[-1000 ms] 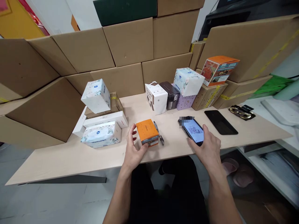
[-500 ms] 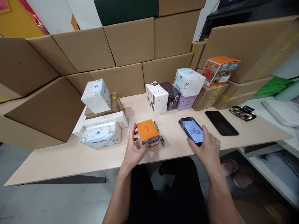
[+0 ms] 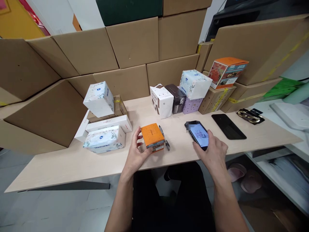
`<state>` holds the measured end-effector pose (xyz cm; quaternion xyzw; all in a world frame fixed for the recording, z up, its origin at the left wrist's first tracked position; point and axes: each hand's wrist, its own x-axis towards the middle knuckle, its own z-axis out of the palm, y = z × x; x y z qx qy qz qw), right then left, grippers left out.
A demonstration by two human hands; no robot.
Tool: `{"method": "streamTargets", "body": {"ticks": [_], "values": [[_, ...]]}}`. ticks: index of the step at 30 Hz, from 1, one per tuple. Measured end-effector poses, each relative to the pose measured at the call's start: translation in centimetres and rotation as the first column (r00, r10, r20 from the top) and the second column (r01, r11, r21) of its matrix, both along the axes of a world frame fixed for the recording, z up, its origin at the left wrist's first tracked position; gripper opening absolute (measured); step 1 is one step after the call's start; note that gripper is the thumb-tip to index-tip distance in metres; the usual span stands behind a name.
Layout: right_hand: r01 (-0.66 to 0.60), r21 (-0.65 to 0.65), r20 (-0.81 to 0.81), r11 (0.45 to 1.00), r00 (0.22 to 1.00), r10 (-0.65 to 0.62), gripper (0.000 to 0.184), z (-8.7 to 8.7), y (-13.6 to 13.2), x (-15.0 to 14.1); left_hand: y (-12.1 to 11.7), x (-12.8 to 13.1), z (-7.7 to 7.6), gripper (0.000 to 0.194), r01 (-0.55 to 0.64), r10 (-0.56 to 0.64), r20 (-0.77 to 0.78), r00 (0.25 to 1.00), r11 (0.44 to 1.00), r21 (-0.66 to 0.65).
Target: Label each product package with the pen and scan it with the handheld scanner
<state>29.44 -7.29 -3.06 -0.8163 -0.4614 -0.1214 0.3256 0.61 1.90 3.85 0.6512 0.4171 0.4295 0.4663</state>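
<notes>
A small orange box [image 3: 152, 134] sits on the table in front of me. My left hand [image 3: 138, 149] curls around its left side and near corner, with the thumb on the front face. Just right of the box lies a dark pen [image 3: 164, 138]. My right hand [image 3: 213, 149] grips the lower end of a smartphone [image 3: 200, 133], thumb on one edge and fingers along the other. The phone's lit screen faces up; its far end appears to rest on the table. Farther right, a flat black slab [image 3: 229, 126], like a phone or a glass panel, lies by itself.
White tissue packs [image 3: 105, 139] and boxes are stacked at left. A white box [image 3: 162, 101], a dark box [image 3: 176, 98] and another orange box [image 3: 228, 72] on cartons stand along the back. Gold chain-like items [image 3: 251, 116] lie at right. Cardboard boxes [image 3: 132, 42] wall the table [image 3: 72, 167].
The view has shifted very slightly. Both hands stay in place on the orange box and the smartphone, with hardly any movement.
</notes>
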Motion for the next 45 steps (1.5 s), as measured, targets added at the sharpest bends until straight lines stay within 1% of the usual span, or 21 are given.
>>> {"method": "streamTargets", "body": {"ticks": [6,8,10,12,14,16,19,23,25,26,27,29,31,32,33,34,35,37,40,42,45], "values": [[0.000,-0.024,0.006,1.000,1.000,0.000,0.083,0.6,-0.4,-0.2,1.8,-0.4,0.9,0.092,-0.013,0.015,0.035,0.999,0.999,-0.039],[0.022,0.038,0.041,0.999,0.999,-0.024,0.085,1.4,-0.9,-0.5,3.3,-0.2,1.3,0.094,-0.057,0.058,0.017,0.998,0.998,-0.038],[0.002,0.168,0.088,0.986,0.996,-0.017,0.080,2.4,-1.3,-1.0,5.1,0.5,1.8,0.097,-0.098,0.098,-0.021,0.995,0.995,-0.023],[-0.088,0.295,0.133,0.952,0.990,0.050,0.071,3.5,-1.6,-1.8,7.3,1.6,2.1,0.100,-0.135,0.135,-0.040,0.990,0.991,0.008],[-0.200,0.361,0.167,0.911,0.975,0.148,0.062,4.3,-1.8,-3.0,9.6,3.1,2.4,0.099,-0.147,0.147,0.000,0.989,0.989,-0.006],[-0.299,0.380,0.184,0.875,0.952,0.246,0.055,4.6,-1.6,-4.4,11.8,4.6,2.4,0.101,-0.145,0.148,0.055,0.987,0.987,-0.062],[-0.387,0.369,0.170,0.845,0.922,0.348,0.049,4.1,-1.2,-6.2,14.2,6.6,2.2,0.102,-0.150,0.153,0.041,0.987,0.986,-0.068],[-0.452,0.332,0.128,0.828,0.891,0.436,0.045,3.1,-0.7,-7.2,14.6,7.5,2.1,0.099,-0.196,0.196,-0.016,0.981,0.980,-0.027],[-0.465,0.333,0.113,0.820,0.884,0.454,0.043,2.7,-0.5,-7.3,13.4,6.9,2.7,0.090,-0.190,0.199,-0.088,0.976,0.977,0.100],[-0.466,0.340,0.106,0.817,0.882,0.459,0.042,2.5,-0.4,-7.4,12.6,6.2,3.3,0.082,-0.175,0.213,-0.152,0.965,0.958,0.228],[-0.465,0.350,0.098,0.813,0.881,0.462,0.040,2.4,-0.3,-7.4,11.7,5.5,4.1,0.072,-0.147,0.250,-0.224,0.942,0.908,0.392],[-0.464,0.372,0.082,0.804,0.879,0.470,0.038,2.0,-0.1,-7.5,10.0,3.5,6.1,0.055,-0.187,0.443,-0.246,0.862,0.730,0.657],[-0.460,0.387,0.060,0.799,0.877,0.476,0.035,1.6,0.1,-7.6,8.9,1.4,8.5,0.054,-0.357,0.690,-0.144,0.709,0.528,0.770],[-0.457,0.390,0.046,0.800,0.877,0.479,0.033,1.4,0.3,-7.8,8.6,0.4,9.6,0.056,-0.435,0.781,-0.107,0.615,0.450,0.780],[-0.455,0.387,0.028,0.802,0.875,0.482,0.032,1.3,0.5,-7.9,8.5,-0.5,10.5,0.061,-0.480,0.837,-0.101,0.538,0.402,0.780],[-0.454,0.375,0.007,0.808,0.873,0.488,0.031,1.2,0.6,-8.1,8.6,-1.2,11.3,0.068,-0.512,0.871,-0.113,0.477,0.380,0.770],[-0.457,0.353,-0.012,0.816,0.870,0.493,0.032,1.1,0.8,-8.3,8.8,-1.8,11.9,0.075,-0.533,0.889,-0.142,0.435,0.381,0.756],[-0.473,0.271,-0.021,0.838,0.868,0.497,0.036,1.2,1.3,-8.9,9.6,-2.6,12.6,0.086,-0.558,0.890,-0.227,0.396,0.430,0.710],[-0.478,0.084,0.058,0.874,0.878,0.475,0.048,1.6,2.1,-9.8,11.0,-3.0,12.7,0.094,-0.581,0.855,-0.341,0.392,0.517,0.629],[-0.449,-0.027,0.128,0.893,0.885,0.448,0.050,1.9,2.7,-10.5,11.6,-3.1,12.6,0.087,-0.586,0.847,-0.359,0.392,0.530,0.612],[-0.405,-0.131,0.189,0.905,0.886,0.423,0.044,2.0,3.4,-11.1,11.2,-3.5,12.3,0.068,-0.583,0.863,-0.306,0.401,0.498,0.641]]}}
